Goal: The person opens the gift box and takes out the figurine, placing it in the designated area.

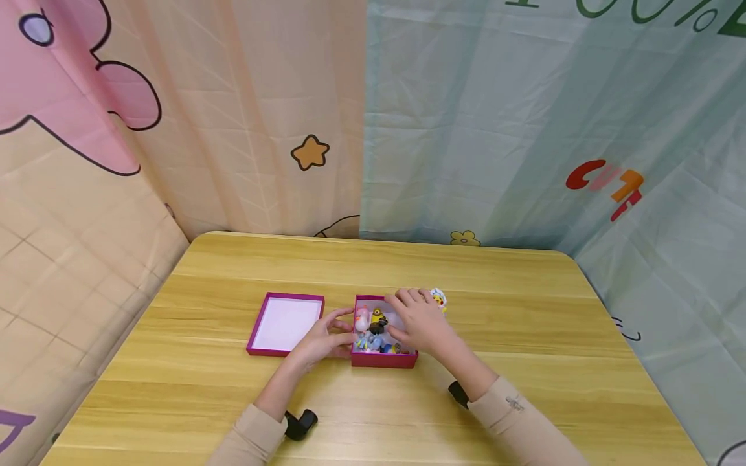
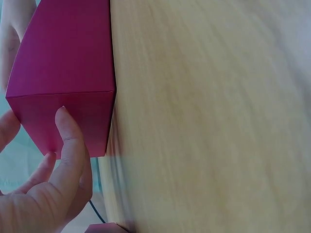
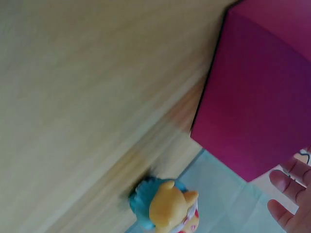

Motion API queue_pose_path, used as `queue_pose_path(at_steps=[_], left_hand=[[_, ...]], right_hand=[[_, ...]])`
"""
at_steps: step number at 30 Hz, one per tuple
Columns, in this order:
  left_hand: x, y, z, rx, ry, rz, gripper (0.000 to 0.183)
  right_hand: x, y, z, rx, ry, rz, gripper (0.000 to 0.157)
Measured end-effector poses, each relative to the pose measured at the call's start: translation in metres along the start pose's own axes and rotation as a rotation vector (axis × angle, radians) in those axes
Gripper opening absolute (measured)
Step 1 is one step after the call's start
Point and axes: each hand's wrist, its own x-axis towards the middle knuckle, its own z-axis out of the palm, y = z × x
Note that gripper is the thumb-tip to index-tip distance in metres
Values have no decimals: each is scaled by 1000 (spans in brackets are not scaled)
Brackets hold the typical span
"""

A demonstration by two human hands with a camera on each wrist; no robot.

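Note:
A magenta box (image 1: 383, 360) stands uncovered on the table, with several small figurines inside. Among them are a pink figurine (image 1: 362, 319), a yellow-and-black one (image 1: 378, 320) and a blue-grey one (image 1: 375, 342). My left hand (image 1: 322, 338) is at the box's left side; in the left wrist view its fingertips (image 2: 64, 119) touch the side wall. My right hand (image 1: 422, 322) reaches over the right part of the box, fingers loosely spread, and hides that corner. Nothing shows in its fingers in the right wrist view. Just beyond it stands a yellow-and-white figurine (image 1: 438, 298), teal at its base (image 3: 141, 201).
Left of the box lies its magenta-rimmed lid (image 1: 288, 323), white inside facing up, close to the left hand. The wooden table (image 1: 495, 278) ends at a hanging curtain (image 1: 454, 129) behind. Each wrist carries a black camera mount (image 1: 301, 425).

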Motion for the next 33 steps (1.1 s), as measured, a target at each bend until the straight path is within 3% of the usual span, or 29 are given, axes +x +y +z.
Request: queue_pose_path(at_steps=[11,19,33], left_hand=[[0,-1,0,-3,-14,6,57],[0,-1,0,-5,-11,0,58],[-1,0,0,-9,-12,0,58]], right_hand=[[5,-12,12,-84,-79,6,45],[8,-15,16,-129,-126,-2,52],[11,-18,19,-203,-155,7,53]])
